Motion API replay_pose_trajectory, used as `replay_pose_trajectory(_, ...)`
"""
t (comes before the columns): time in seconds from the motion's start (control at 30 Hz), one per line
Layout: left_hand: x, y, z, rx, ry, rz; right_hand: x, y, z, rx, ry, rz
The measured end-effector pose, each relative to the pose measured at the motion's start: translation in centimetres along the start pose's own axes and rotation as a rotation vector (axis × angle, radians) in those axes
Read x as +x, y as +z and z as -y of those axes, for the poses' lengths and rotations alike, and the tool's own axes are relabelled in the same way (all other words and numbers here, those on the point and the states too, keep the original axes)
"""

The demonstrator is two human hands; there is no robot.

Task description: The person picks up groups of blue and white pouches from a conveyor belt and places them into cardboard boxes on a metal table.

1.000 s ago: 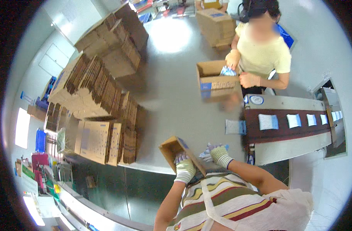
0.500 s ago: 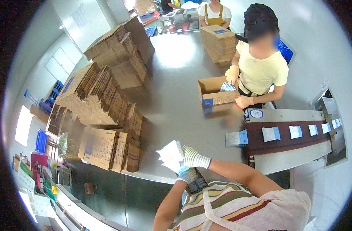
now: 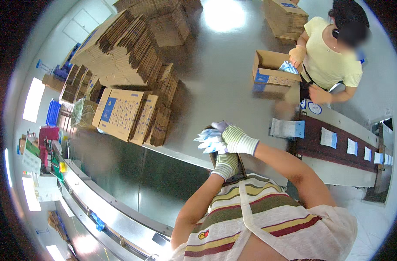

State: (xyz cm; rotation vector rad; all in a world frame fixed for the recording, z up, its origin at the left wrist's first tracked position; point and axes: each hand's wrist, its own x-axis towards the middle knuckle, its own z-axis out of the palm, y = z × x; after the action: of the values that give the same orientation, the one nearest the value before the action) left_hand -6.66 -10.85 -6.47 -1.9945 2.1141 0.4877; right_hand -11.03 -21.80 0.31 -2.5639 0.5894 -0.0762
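Right hand (image 3: 235, 138) closed in a grip on a fan of white packets (image 3: 208, 140), left hand (image 3: 226, 163) clasping a box (image 3: 240, 167) at the worktop (image 3: 216, 87) near edge.

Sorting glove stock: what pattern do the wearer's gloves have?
Green-and-white stripes on the cuffs of the right hand and left hand, head view.

Bare steel table (image 3: 224, 82) open ahead; flat carton stacks (image 3: 133, 56) block left, conveyor (image 3: 337, 148) blocks rt.
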Motion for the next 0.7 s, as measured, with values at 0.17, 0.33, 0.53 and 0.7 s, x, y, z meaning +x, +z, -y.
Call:
replay_pose_trajectory(0.17, -1.7, -2.3, 0.2, -0.146, -0.065, 0.130, -3.4, -4.7, -0.7, 0.105, -0.061, -0.418)
replay_pose_trajectory(0.33, -3.3, -5.1, 0.4, -0.194, -0.021, 0.025, -7.3, -0.2, -3.6, 0.228, 0.093, -0.229)
replay_pose_trajectory(0.53, -2.5, -0.3, 1.5, 0.226, -0.170, 0.058, -10.1, 2.4, -1.6, 0.317, 0.266, -0.002)
replay_pose_trajectory(0.7, -3.6, -4.1, 1.8, 0.052, -0.109, -0.068, -9.1, 1.3, -1.6, 0.267, 0.288, 0.089)
